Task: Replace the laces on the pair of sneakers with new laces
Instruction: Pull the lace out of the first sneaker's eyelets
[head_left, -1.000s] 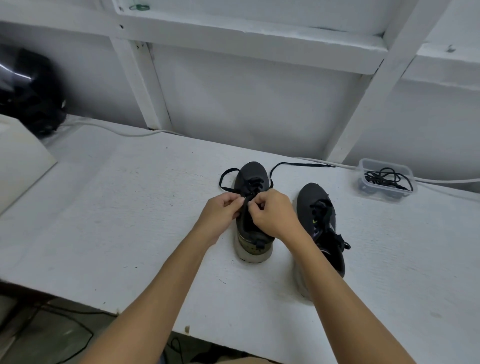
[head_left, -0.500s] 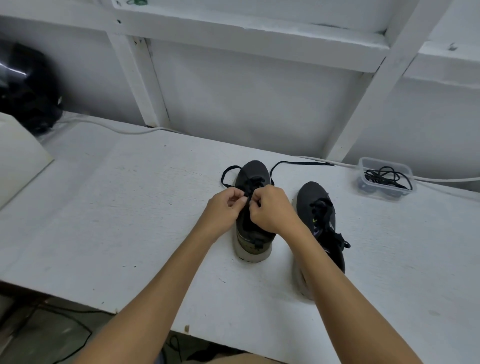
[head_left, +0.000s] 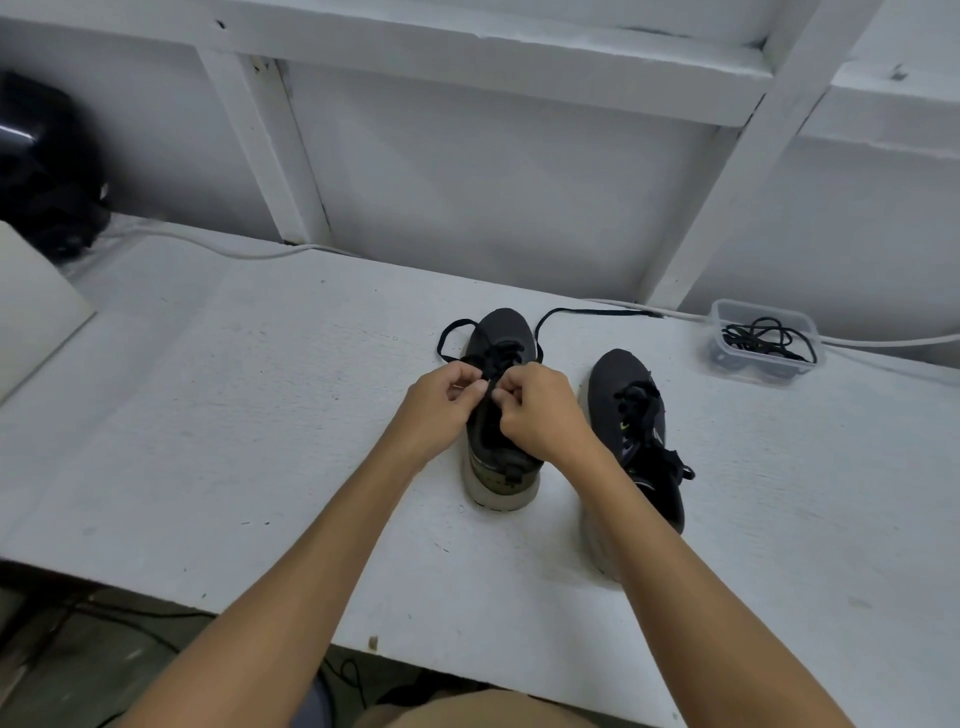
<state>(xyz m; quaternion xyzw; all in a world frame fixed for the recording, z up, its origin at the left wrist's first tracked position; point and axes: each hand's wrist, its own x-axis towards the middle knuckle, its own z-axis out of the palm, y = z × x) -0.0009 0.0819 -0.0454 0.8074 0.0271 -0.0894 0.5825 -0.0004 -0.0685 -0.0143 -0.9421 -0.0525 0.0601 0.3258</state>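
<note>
Black lace (head_left: 493, 364) runs between your 2 hands, which meet over the middle of the left sneaker (head_left: 500, 415). Your left hand (head_left: 441, 408) has its fingers curled and pinches the lace at its fingertips; your right hand (head_left: 540, 410) is curled the same way and pinches the lace just beside it, so the 2 sets of knuckles nearly touch. The sneaker sits directly under both hands, toe pointing away from you, its pale heel and sole showing below your wrists. It is dark grey to black with an olive patch at the heel. Beyond your fingers, 1 loose end of the lace loops out past your left hand, and the other end trails off past your right hand along the white table (head_left: 208, 441) toward the wall. The right sneaker (head_left: 636, 431) stands just beside your right wrist, apart from the first shoe, also toe away from you, dark with a small yellow-green mark on its side and black laces that look tied in a bow at the tongue. Further out beyond your right hand, near the wall, a clear plastic tub (head_left: 763, 340) holds a tangle of black laces (head_left: 763, 335). A white cable (head_left: 234, 249) runs along the back of the table past your left hand.
</note>
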